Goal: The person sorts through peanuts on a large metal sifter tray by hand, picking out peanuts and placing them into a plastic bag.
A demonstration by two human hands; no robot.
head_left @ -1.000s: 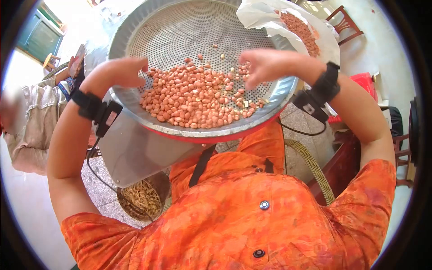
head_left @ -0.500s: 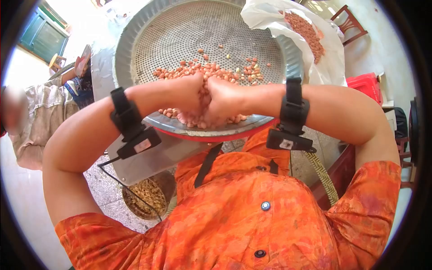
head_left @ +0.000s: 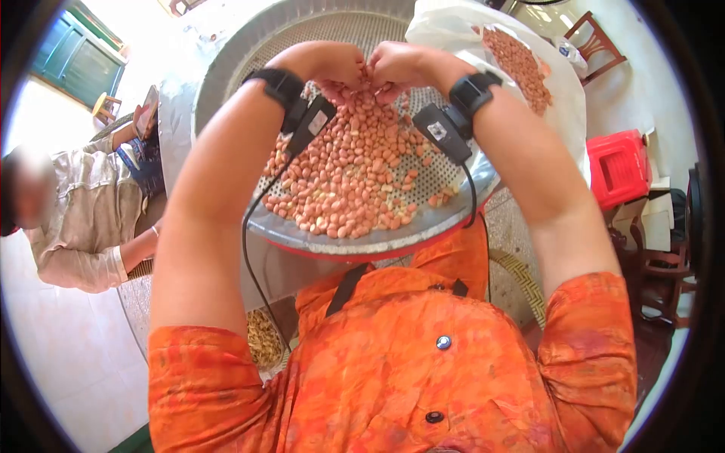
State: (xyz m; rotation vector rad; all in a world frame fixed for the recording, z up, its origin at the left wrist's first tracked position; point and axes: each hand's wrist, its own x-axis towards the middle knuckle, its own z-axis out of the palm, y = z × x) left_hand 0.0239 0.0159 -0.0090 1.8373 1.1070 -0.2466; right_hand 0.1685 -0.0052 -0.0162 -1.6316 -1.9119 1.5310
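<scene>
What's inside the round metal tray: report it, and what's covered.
In the tray: reddish peanuts spread over perforated floor, which shows bare beyond the hands. The hands and wrist devices hide part; whatever lies beneath the heap cannot be seen.

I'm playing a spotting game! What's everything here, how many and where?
Round tray: one, grey, under the hands
Nuts: uncountable, reddish, heaped in the tray
Plastic bag: one, white, right of tray, nuts inside
Tabletop: one, silvery, left of tray
Plastic item: one, red, right
Wooden furniture: count unclear, brown, top right and right edge
Woven band: one, yellow and black, below tray
Pale scraps: uncountable, tan, below tray
Other person: one, beige shirt, left
Cupboard or door: one, green, top left
Small stool: one, yellow, top left
Clothes: count unclear, orange, on the wearer
Wrist devices: two, black, on the wrists
Left hand: one, bare, over the heap
Right hand: one, bare, beside the left
</scene>
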